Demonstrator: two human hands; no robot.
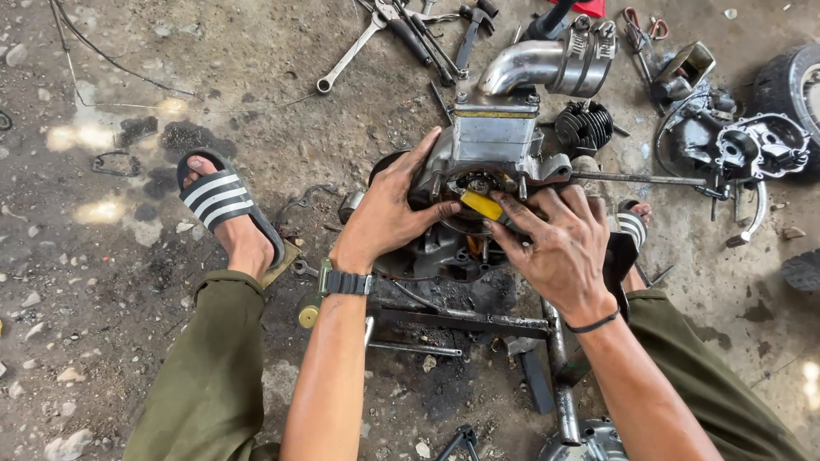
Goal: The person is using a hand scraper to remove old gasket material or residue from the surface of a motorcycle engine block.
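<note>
A greasy small engine [478,162] sits on the ground between my feet, its round opening facing up. My left hand [389,209] lies on the engine's left side, fingers spread over the casing and thumb toward the opening. My right hand [555,243] pinches a small yellow piece [483,205] at the edge of that opening. A chrome exhaust pipe [547,64] leaves the engine at the top. A long rod [632,179] sticks out to the right.
Wrenches [350,55] and other tools lie on the dirt floor above. A finned cylinder [585,126], an engine cover [760,149] and a tyre [790,81] sit at the right. A metal frame [478,324] lies under my forearms. My sandalled left foot [226,209] rests at the left.
</note>
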